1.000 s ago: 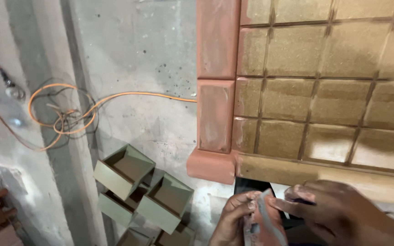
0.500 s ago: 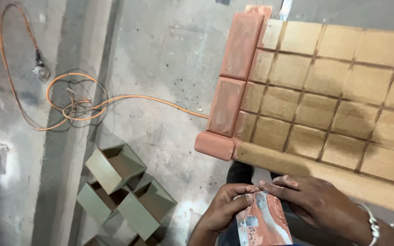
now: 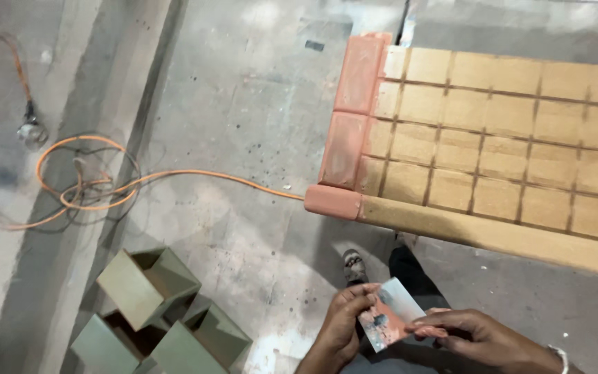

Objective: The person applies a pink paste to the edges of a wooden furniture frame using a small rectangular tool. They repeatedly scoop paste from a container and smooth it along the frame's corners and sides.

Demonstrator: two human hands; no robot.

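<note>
Both hands bare, no gloves: left hand (image 3: 340,325), right hand (image 3: 482,338). Pale beaded bracelet (image 3: 560,357) on right wrist. Dark trousers (image 3: 410,277), sandal (image 3: 354,265).

View pulled back — sandalled foot (image 3: 355,265) now visible, hands lower, right hand (image 3: 482,339) off the card (image 3: 389,323) top.
</note>
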